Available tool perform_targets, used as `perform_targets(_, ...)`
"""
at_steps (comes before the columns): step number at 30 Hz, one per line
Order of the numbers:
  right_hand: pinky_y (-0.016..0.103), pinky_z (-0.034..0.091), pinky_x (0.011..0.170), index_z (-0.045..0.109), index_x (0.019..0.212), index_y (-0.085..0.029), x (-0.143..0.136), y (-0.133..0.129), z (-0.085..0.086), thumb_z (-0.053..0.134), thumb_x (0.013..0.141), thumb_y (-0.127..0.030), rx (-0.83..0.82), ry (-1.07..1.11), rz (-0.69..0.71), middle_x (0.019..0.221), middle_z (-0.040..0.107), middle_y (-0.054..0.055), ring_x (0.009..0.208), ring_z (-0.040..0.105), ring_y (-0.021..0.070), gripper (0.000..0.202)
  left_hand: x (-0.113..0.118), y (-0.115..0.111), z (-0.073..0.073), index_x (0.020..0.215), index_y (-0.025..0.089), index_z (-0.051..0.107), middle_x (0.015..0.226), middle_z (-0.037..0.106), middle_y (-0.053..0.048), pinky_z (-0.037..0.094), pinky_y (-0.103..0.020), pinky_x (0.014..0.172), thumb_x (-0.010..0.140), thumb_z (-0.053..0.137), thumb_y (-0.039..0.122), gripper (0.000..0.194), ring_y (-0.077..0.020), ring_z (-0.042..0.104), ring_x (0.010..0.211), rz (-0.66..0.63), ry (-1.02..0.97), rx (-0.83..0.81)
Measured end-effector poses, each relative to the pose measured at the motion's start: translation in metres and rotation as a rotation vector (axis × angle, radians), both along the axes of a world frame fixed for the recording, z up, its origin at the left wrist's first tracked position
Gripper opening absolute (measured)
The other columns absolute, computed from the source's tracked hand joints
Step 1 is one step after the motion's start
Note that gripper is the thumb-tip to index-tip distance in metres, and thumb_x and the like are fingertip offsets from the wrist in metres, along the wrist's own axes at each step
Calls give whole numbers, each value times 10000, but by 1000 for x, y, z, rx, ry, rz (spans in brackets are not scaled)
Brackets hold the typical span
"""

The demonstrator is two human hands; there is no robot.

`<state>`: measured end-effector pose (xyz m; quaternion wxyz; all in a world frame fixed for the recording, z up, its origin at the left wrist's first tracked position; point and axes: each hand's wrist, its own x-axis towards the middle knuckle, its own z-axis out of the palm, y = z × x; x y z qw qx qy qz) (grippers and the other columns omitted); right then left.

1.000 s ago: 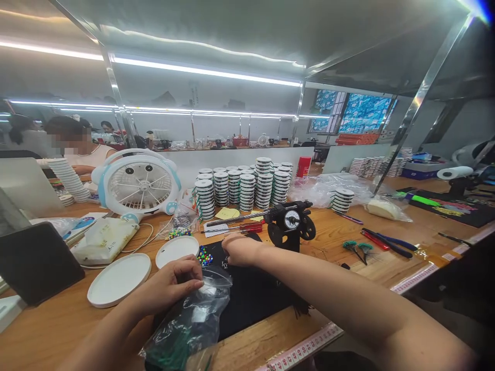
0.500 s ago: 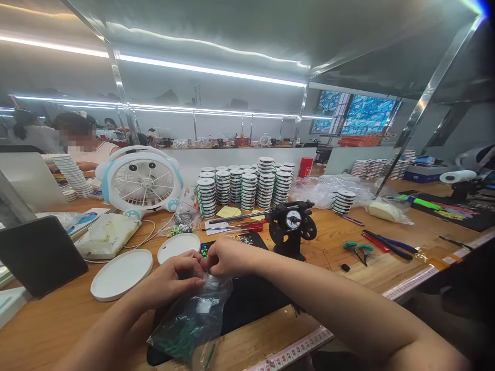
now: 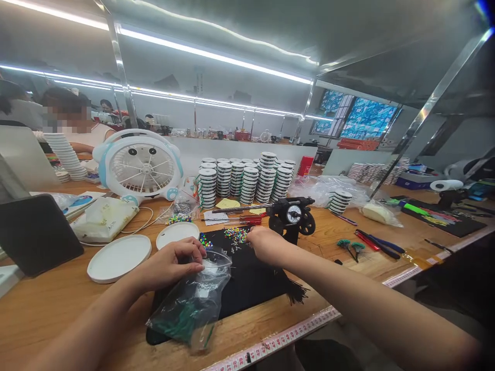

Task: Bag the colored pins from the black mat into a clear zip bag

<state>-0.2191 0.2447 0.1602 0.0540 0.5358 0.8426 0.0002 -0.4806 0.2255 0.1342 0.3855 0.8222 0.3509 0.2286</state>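
A clear zip bag [image 3: 189,309] with green strands inside lies slanted over the black mat [image 3: 255,288]. At its top edge my left hand [image 3: 181,265] pinches the plastic between thumb and fingers. My right hand [image 3: 268,246] is apart from the bag, over the far part of the mat, its fingers curled together; whatever they hold is hidden. Just left of it are small multicoloured beads [image 3: 235,235] and tiny metal pieces [image 3: 235,247]. A second group of beads [image 3: 204,240] sits beyond the bag's mouth. A bundle of black strands [image 3: 297,291] lies at the mat's right edge.
Two white round trays [image 3: 119,258] stand left, before a fan [image 3: 141,167]. Stacked spools [image 3: 249,185] line the back. A black winding device [image 3: 292,214] stands beyond my right hand; pliers [image 3: 381,245] lie right. A tape measure [image 3: 294,332] runs along the front edge.
My right hand has moved away from the bag's top, to the right, over to the beads. The left hand has kept its hold on the bag. The view has tilted slightly.
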Motion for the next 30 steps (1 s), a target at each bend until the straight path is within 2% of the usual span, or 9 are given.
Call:
perform_targets(3, 305, 456, 692, 659, 893, -76, 7, -1, -13, 441, 723, 7, 36, -62, -20, 960, 620, 187, 864, 611, 265, 289, -1, 1, 0, 706, 175, 622, 951, 578, -29, 403, -291, 859, 805, 584, 397, 245, -184, 528, 945, -15, 5, 11)
perform_targets(6, 308, 450, 699, 649, 858, -77, 10, -1, -24, 415, 749, 3, 59, -49, -28, 917, 611, 180, 859, 603, 261, 270, -2, 1, 1, 705, 174, 614, 970, 580, -24, 407, -293, 852, 813, 571, 398, 253, -178, 536, 929, -28, 12, 22)
perform_targets(11, 277, 435, 775, 640, 880, -121, 12, 4, -34, 450, 848, -155, 67, 25, -37, 939, 606, 127, 886, 588, 209, 195, -4, 0, 4, 702, 170, 597, 970, 576, -21, 409, -281, 829, 811, 570, 401, 256, -172, 537, 908, -30, 33, 39)
perform_targets(13, 257, 422, 824, 637, 937, -139, 9, 8, -36, 532, 827, -233, 53, 97, -12, 1005, 593, 106, 933, 574, 192, 179, -3, 1, 4, 703, 171, 594, 966, 577, -22, 413, -274, 815, 811, 569, 404, 258, -169, 537, 898, -40, 39, 39)
perform_targets(16, 258, 413, 860, 627, 1012, -137, 2, 14, -37, 624, 767, -275, 3, 211, 28, 1062, 573, 106, 976, 555, 194, 281, -3, 1, 3, 700, 172, 593, 959, 582, -21, 414, -273, 820, 813, 567, 402, 257, -168, 536, 901, -51, 40, 44)
perform_targets(23, 300, 426, 825, 629, 961, -88, -19, 14, -36, 541, 757, -103, -30, 184, -32, 1022, 581, 163, 964, 558, 234, 222, -3, 1, 3, 697, 175, 604, 956, 591, -27, 416, -291, 835, 806, 570, 421, 272, -182, 533, 915, -49, 27, 37)
perform_targets(30, 269, 420, 829, 621, 954, -124, -18, 14, -35, 535, 742, -95, -34, 175, 23, 1032, 582, 120, 976, 552, 210, 230, -4, 1, 1, 707, 179, 601, 955, 592, -21, 414, -285, 833, 807, 575, 413, 255, -174, 534, 914, -52, 18, 28)
